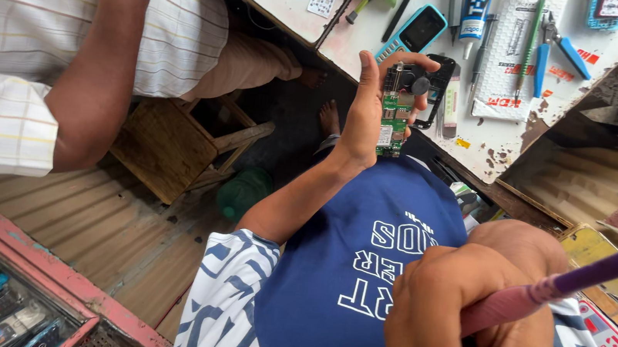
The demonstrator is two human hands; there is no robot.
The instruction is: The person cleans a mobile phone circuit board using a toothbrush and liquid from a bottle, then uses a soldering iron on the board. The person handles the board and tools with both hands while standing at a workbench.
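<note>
Left hand (366,110) raised above white tabletop (484,131), grip closed around green rectangular circuit board (393,121); right hand (462,323) near chest, fist grip wrapped on pink-purple rod-shaped tool (584,278); blue-cased phone (418,31) on tabletop nearby

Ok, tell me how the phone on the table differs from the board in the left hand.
The blue phone lies flat on the white table, cased and untouched; the green circuit board is bare, held upright in the left hand. The phone shows a dark screen; the board shows exposed components. Both are narrow and oblong.
</note>
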